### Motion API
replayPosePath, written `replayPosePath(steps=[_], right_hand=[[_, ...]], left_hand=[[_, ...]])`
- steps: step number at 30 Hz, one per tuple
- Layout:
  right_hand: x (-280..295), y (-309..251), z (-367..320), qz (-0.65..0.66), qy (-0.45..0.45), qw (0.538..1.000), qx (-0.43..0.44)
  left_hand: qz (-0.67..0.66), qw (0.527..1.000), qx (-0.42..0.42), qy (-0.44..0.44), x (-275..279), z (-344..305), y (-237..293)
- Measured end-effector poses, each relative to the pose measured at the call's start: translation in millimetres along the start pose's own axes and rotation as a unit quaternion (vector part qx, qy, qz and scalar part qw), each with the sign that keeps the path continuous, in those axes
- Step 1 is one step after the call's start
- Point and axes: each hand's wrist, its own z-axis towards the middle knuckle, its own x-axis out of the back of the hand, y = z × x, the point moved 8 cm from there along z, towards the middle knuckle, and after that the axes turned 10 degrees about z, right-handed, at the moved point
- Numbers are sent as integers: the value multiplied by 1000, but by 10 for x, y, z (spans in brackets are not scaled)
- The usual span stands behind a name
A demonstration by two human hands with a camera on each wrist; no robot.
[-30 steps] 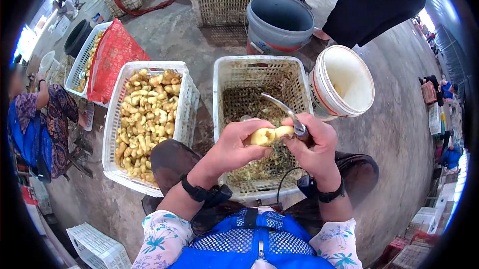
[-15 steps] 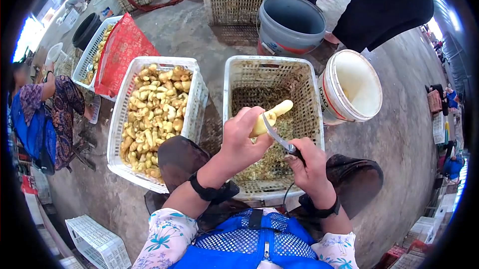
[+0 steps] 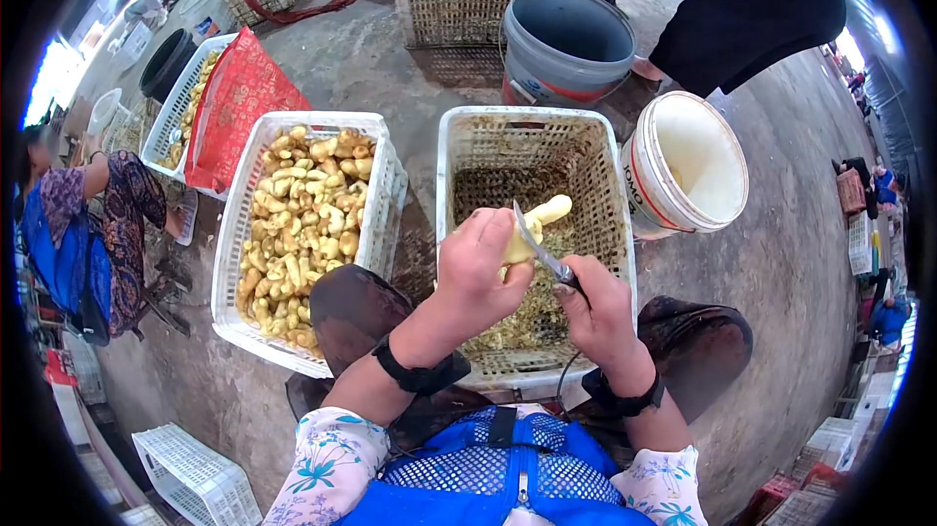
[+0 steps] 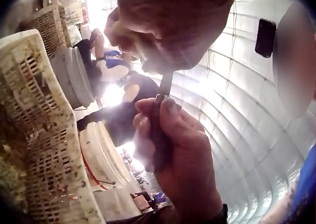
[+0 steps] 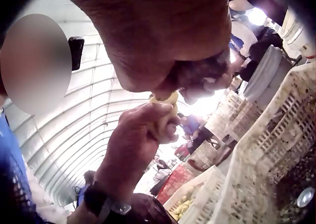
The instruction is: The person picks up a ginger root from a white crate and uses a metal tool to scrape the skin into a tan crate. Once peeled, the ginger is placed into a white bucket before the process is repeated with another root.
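My left hand grips a pale yellow piece of ginger, a knob of it sticking out past the fingers. A knife with a curved metal blade is in my right hand, fingers wrapped round the dark handle. The blade crosses the ginger close to the left fingers. Both hands are over a white plastic crate with brown and yellowish scraps in its bottom. In the right wrist view the ginger shows between the left thumb and fingers.
On the left stands a crate full of ginger, and behind it a red bag over another crate. A white bucket and a grey bucket stand to the right and back. Several people sit around.
The ginger has turned from lying sideways between both hands to pointing up and right. My right hand has let go of it and dropped lower, bringing the knife blade against it.
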Motion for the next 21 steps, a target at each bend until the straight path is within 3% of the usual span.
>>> replayPosePath(steps=[3,5,8,11,15,21], right_hand=[[20,41,54,-11,16,1000,6],[29,5,64,-30,28,999,25],[19,196,-57,116,31,987,-110],[14,323,-156,345,51,915,-206],[11,150,-201,329,3,932,-150],[-71,245,-201,331,-32,923,-191]], left_hand=[[41,997,-43,51,13,-4,103],[2,1000,12,25,-12,1,3],[-67,993,91,-19,20,9,-125],[-170,971,160,-56,-11,-27,-211],[-202,962,171,-68,26,-7,-204],[-216,958,174,-67,20,-6,-202]])
